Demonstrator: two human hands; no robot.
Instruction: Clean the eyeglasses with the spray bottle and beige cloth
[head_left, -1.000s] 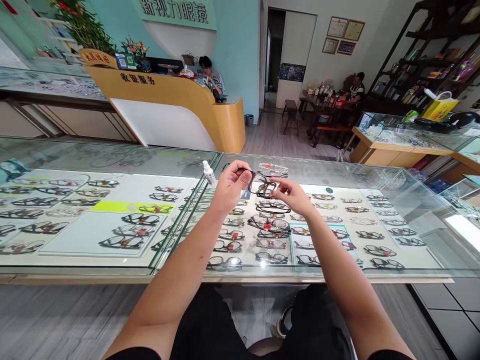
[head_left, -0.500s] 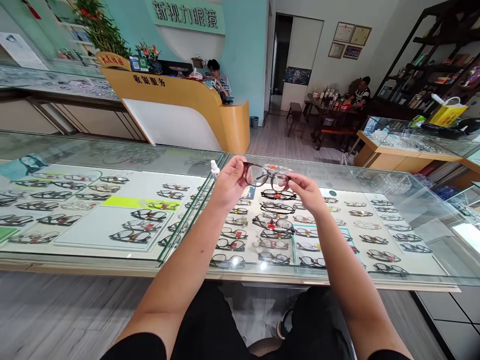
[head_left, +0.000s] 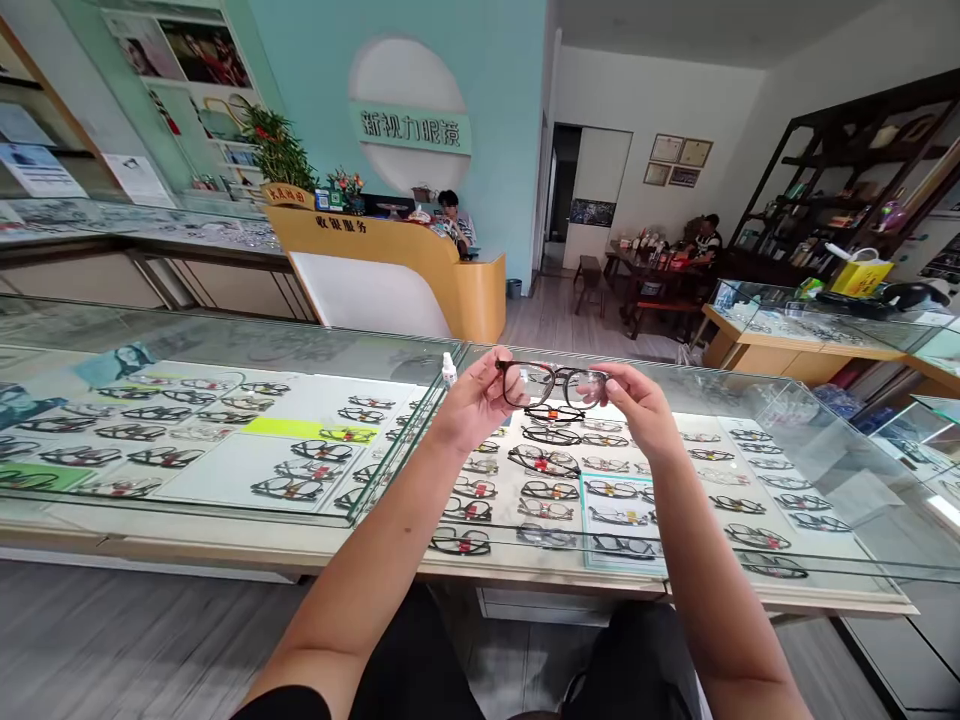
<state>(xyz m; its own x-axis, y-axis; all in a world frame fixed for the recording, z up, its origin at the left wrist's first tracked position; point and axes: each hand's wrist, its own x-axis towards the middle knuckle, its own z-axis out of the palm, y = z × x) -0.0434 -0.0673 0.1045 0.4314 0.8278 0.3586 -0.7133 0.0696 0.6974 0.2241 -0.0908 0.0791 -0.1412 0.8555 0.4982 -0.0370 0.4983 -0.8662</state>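
Observation:
A pair of dark-framed eyeglasses (head_left: pixel 559 372) is held up above the glass display case, its clear lenses side by side. My left hand (head_left: pixel 480 398) pinches the frame at its left end, fingers closed. At the right end, the fingertips of my right hand (head_left: pixel 636 402) close on the frame too. Beneath the glass top, several rows of eyeglasses (head_left: pixel 551 490) lie on a pale surface. A small white bottle (head_left: pixel 448 370) stands on the glass just beyond my left hand.
A second display case (head_left: pixel 225 440) with more frames adjoins on the left. Beyond stands a wooden cashier counter (head_left: pixel 478 305) with a person (head_left: pixel 454 222) behind it. Another person (head_left: pixel 705 238) sits at a dark table at the back right. A yellow bag (head_left: pixel 861 277) rests on a side showcase.
The eyeglasses have turned from a slant to nearly level and face-on, with both hands still on them. My view has tilted upward, so more of the wall shows.

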